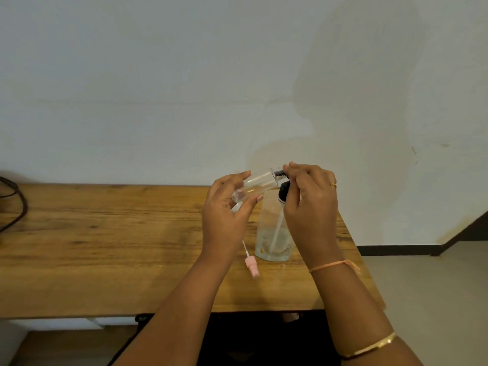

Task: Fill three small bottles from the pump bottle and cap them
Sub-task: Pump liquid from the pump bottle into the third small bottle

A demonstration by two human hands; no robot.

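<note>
My L hand [227, 207] grips small bottle [257, 184] sideways, R hand [309, 202] pinches its neck; tilted, contents cd dribble out.

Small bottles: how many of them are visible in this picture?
1. The small bottle is held tilted in the left hand above the table; the right hand pinches its neck end. More may be hidden behind the hands.

A small bottle [257, 184] above pump bottle [272, 233] on table [105, 233], spray cap [250, 265] lying left of its base
</note>
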